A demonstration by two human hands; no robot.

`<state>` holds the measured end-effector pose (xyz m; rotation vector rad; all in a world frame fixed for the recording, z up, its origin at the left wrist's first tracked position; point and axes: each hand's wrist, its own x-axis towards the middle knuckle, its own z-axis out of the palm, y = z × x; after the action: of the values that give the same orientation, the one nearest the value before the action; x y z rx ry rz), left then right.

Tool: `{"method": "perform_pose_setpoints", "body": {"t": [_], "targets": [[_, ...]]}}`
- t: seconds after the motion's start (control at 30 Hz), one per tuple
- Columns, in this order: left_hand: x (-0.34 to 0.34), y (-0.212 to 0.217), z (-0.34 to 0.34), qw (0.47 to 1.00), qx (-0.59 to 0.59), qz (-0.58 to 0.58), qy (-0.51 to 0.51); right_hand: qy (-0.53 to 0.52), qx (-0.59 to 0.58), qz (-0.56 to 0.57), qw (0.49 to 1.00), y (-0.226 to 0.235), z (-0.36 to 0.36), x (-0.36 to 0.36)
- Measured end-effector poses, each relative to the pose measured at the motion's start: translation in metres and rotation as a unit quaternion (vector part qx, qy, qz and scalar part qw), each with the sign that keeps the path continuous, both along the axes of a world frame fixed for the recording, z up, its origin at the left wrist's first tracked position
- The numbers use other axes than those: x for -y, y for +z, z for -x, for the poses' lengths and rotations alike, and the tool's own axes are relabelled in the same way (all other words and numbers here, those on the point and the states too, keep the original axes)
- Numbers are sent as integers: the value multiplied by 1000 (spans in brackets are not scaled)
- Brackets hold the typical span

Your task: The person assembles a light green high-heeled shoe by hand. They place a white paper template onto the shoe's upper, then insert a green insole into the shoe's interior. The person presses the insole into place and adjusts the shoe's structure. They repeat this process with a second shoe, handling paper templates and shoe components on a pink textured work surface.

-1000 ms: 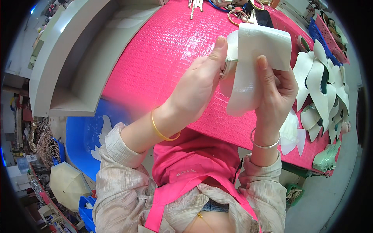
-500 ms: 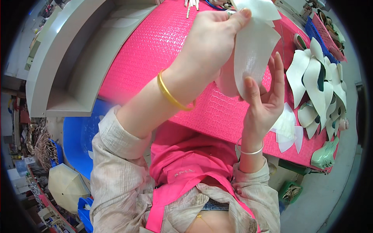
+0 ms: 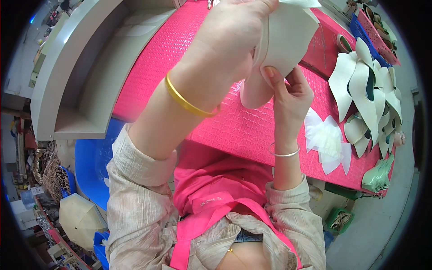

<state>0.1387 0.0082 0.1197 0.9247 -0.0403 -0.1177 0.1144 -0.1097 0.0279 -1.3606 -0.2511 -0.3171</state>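
The left hand (image 3: 225, 38) grips a white flexible piece (image 3: 292, 40) near its top, fingertips partly cut off by the frame; the right hand (image 3: 290, 96) pinches its lower part between thumb and curled fingers. Held above the pink desk (image 3: 229, 135), the piece seems mid-handling; how much remains cannot be told. Translucent pieces (image 3: 327, 141) and piled white shapes (image 3: 360, 85) lie rightward. The right fingers, spread half a second earlier, now curl in.

We have a shelf unit (image 3: 76, 120) left of our table (image 3: 225, 123), stacked pieces (image 3: 359, 85) on the table's right, baskets (image 3: 376, 37) behind them.
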Motion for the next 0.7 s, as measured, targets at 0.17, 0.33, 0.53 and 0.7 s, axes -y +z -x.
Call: {"method": "perform_pose_setpoints", "body": {"t": [0.17, 0.33, 0.53, 0.7], "targets": [[-1, 9, -11, 993, 64, -97, -19, 2, -34, 87, 996, -16, -14, 2], [-11, -18, -20, 974, 131, -186, 8, -15, 73, 319, 945, -41, -18, 12], [13, -57, -10, 894, 296, -335, 40, 45, -32, -58, 997, 12, -42, 60], [3, -124, 9, 817, 320, -471, 92, 51, -2, -137, 989, -4, -19, 59]]}}
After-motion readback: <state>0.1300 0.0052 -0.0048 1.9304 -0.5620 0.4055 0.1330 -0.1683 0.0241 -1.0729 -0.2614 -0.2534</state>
